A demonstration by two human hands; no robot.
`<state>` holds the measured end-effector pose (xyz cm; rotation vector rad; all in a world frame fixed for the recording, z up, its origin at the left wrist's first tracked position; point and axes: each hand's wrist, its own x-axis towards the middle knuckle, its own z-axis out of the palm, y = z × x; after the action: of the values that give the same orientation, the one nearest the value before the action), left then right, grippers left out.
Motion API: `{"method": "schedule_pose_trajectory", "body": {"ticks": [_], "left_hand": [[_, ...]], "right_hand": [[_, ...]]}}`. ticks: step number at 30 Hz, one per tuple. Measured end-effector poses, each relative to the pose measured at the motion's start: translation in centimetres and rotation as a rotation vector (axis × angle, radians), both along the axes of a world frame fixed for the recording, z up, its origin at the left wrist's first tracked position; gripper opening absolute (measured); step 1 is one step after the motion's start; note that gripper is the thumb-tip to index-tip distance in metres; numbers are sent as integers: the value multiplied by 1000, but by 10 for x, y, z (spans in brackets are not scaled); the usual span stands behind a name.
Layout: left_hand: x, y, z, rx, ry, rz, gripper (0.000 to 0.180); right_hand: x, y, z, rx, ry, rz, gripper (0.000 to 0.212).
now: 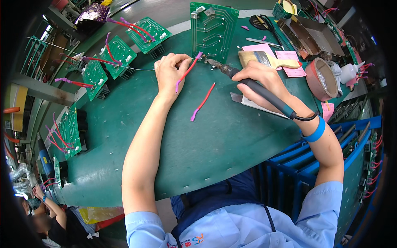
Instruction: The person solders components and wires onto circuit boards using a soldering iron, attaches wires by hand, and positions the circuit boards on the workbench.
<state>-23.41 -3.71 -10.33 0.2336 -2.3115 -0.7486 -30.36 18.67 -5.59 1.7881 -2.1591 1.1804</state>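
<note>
Board (221, 29) stood upright on the worktop (194, 157), apparently giving the iron (225, 69) access; right fingers (248, 74) gripped that iron pen-style, left fingers (185, 58) were pinched, seemingly steadying a red wire (189, 73).

The middle is bright and clear. Light falls evenly over the green table mat (124, 165), and the shadows on it are soft and faint. The soldering iron (269, 97) and the thin lines on the tall green circuit board (215, 33) look sharp. The corners are all black. Near the sides, straight things look bent, like the long blue bar (374, 122) on the right. At the lower left, white light glares just under the silver foil hose (18, 171). Small things there look fuzzy.
</note>
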Motion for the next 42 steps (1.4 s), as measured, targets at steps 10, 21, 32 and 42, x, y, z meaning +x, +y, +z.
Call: {"method": "schedule_pose_trajectory", "body": {"ticks": [10, 21, 32, 42], "left_hand": [[6, 3, 6, -5, 66, 23, 9], [6, 6, 5, -207, 165, 7, 4], [6, 8, 4, -352, 250, -24, 9], [3, 5, 10, -385, 229, -66, 7]], "right_hand": [[0, 0, 0, -13, 21, 7, 16], [0, 0, -1, -7, 27, 7, 17], [1, 0, -2, -8, 35, 5, 17], [1, -1, -2, -18, 38, 9, 16]]}}
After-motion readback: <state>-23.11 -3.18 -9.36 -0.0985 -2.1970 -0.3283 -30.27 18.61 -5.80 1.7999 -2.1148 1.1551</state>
